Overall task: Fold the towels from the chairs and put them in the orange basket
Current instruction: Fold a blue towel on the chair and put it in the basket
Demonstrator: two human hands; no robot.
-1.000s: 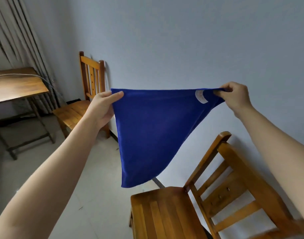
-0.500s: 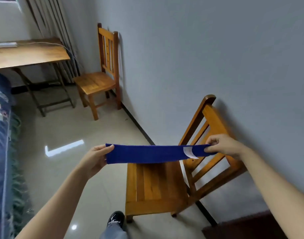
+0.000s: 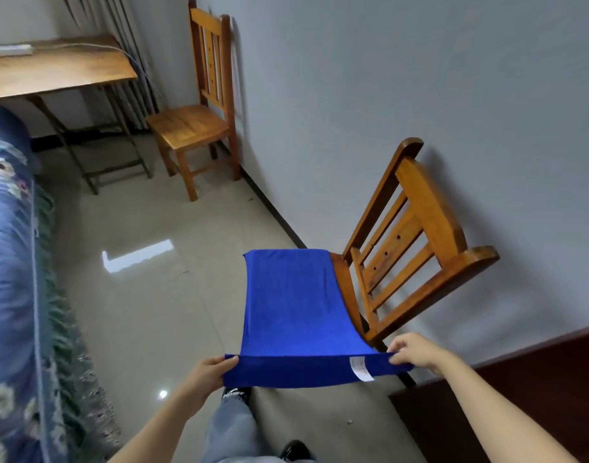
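Grey wall point(image 3: 420, 95) and glossy pale floor point(image 3: 152, 312) backed the one blue towel point(image 3: 293, 305), which sat right of centre in the frame, its far part spread over the seat of the nearer chair point(image 3: 416, 235) and its near edge held up taut towards the person. The left hand point(image 3: 209, 375) pinched the near left corner, thumb on top. The right hand point(image 3: 416, 352) gripped the near right corner with curled fingers, just beside a white label point(image 3: 361, 368) sewn at that edge.

Half a second before, the towel had been a narrow band stretched between the two hands above the seat; now it was opened into a broad sheet covering the seat, and both hands had dropped lower in the frame, nearer the person's body.

Two wooden chairs showed: the nearer one at centre right and a second chair point(image 3: 193, 125) against the wall at upper centre, its seat bare. One wooden table point(image 3: 52, 71) stood at upper left, carrying a white power strip point(image 3: 9, 50). A blue floral cover point(image 3: 9, 262) ran down the left edge. Dark wooden furniture point(image 3: 520, 396) filled the lower right corner. A grey trouser leg point(image 3: 233, 429) and a black shoe point(image 3: 234, 392) showed at bottom centre, below the towel.
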